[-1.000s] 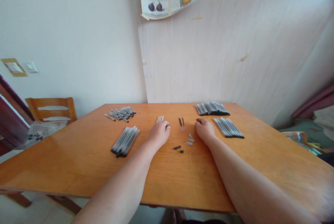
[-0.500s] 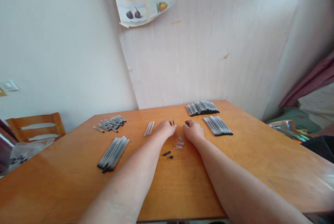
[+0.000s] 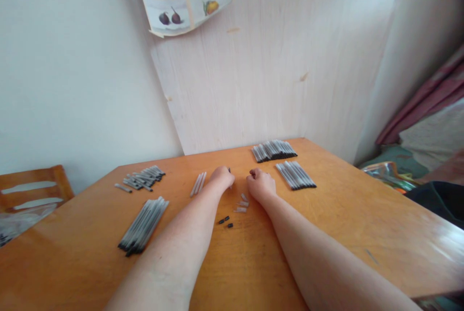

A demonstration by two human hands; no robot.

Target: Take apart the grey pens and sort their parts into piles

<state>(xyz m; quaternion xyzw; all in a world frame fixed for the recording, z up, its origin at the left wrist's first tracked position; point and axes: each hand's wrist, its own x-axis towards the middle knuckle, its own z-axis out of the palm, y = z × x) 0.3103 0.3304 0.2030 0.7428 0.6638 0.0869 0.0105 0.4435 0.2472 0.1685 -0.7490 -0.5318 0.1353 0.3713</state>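
Over the middle of the table, my left hand (image 3: 220,178) is closed, its fingers pinched together. A small dark tip (image 3: 229,170) shows at its fingertips; the rest of that item is hidden. My right hand (image 3: 261,185) lies curled a short way to the right, its fingers closed, and I cannot make out what is in them. Several white pen barrels (image 3: 198,184) lie just left of my left hand. Between my forearms are small clear plastic pieces (image 3: 240,209) and, nearer me, small black plugs (image 3: 224,220).
Two groups of grey pens with black ends, a loose pile (image 3: 143,179) and a neat bundle (image 3: 145,224), lie on the left of the wooden table (image 3: 250,262). Two more rows (image 3: 274,150), (image 3: 296,176) lie at the back right. A chair (image 3: 32,185) stands at left.
The view has shifted, so the table's things appear further left. Two dark tips showed beside my left hand before; one shows now. Both hands stay closed in nearly the same places.
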